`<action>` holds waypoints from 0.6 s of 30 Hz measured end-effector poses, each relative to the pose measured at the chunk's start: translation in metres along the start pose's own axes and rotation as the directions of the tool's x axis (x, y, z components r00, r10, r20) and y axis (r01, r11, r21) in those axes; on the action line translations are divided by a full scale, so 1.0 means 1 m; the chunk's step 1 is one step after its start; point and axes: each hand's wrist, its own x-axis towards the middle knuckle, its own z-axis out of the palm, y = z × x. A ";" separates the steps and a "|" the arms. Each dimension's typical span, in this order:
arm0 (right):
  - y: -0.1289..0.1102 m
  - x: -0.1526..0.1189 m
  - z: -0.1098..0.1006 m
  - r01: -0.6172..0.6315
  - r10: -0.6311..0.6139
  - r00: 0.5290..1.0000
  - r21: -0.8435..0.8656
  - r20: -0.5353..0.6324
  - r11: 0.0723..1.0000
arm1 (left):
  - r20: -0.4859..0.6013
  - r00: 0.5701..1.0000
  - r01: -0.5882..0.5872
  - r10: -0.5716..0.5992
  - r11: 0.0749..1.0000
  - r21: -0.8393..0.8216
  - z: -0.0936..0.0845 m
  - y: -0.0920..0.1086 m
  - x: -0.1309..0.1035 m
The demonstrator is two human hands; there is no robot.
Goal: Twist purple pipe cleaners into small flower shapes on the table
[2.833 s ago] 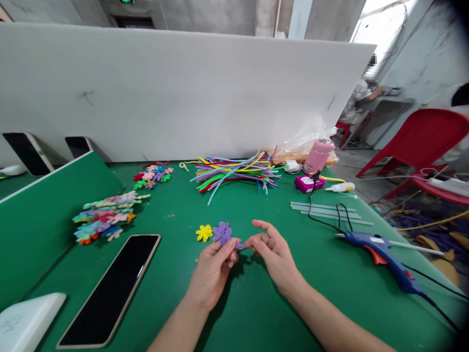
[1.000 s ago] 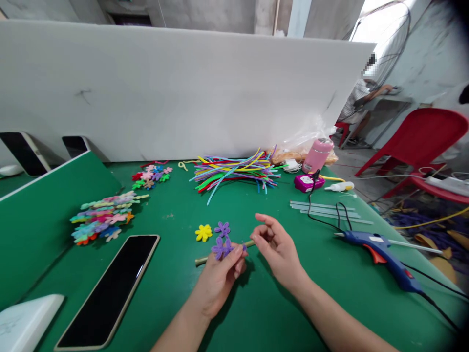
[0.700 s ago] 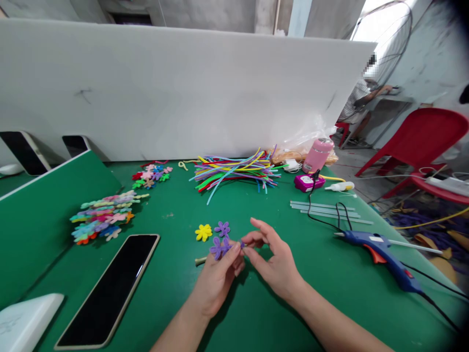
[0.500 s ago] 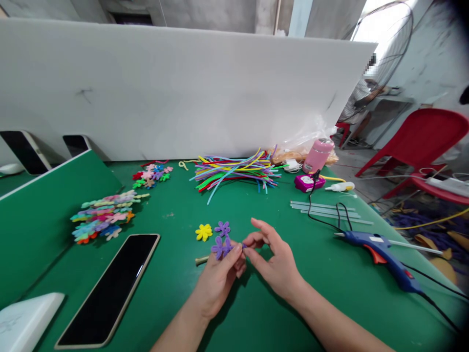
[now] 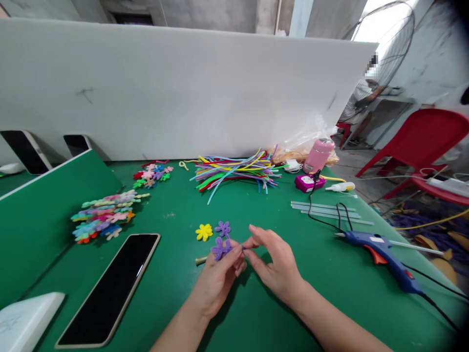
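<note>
Between thumb and fingers, my left hand [image 5: 218, 278] pinches a purple pipe-cleaner flower [image 5: 221, 249], whose looped petals stick out to the left of the thumb. My right hand [image 5: 274, 261] is closed in a pinch at the short purple end on the flower's right side; its other fingers are loosely curled. Just beyond the hands, a second purple flower [image 5: 223, 228] lies on the green table [image 5: 176, 293]. Beside it is a yellow pipe-cleaner flower [image 5: 204, 232]. A small pale-olive rod [image 5: 201, 261] shows partly behind my left hand.
Loose pipe cleaners [image 5: 238, 171] lie piled at the back. Finished flowers sit in heaps [image 5: 104, 215] on the left, near a phone [image 5: 110, 288]. On the right are a blue glue gun [image 5: 381, 249] with its cord, clear glue sticks [image 5: 326, 210] and a pink bottle [image 5: 318, 156].
The held flower has turned slightly between my fingers. My right hand has shifted a little, its index finger bending lower. Everything on the table stays where it was.
</note>
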 end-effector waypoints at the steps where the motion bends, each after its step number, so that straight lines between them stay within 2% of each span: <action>1: 0.000 0.000 -0.001 0.003 -0.003 1.000 -0.003 0.008 1.000 | 0.008 1.000 -0.005 0.005 1.000 0.009 -0.001 0.000 0.000; 5: 0.000 0.001 -0.002 -0.013 0.014 0.999 -0.019 0.052 1.000 | 0.038 0.998 -0.047 0.044 0.994 0.095 -0.002 0.001 0.000; 11: 0.001 0.001 -0.003 -0.033 0.035 0.994 -0.020 0.103 0.999 | 0.018 0.995 -0.103 0.101 0.966 0.236 -0.002 0.005 0.000; 18: 0.001 0.002 -0.004 -0.009 0.015 0.990 -0.041 0.140 0.999 | 0.048 0.991 -0.137 0.128 0.932 0.336 -0.010 0.003 0.004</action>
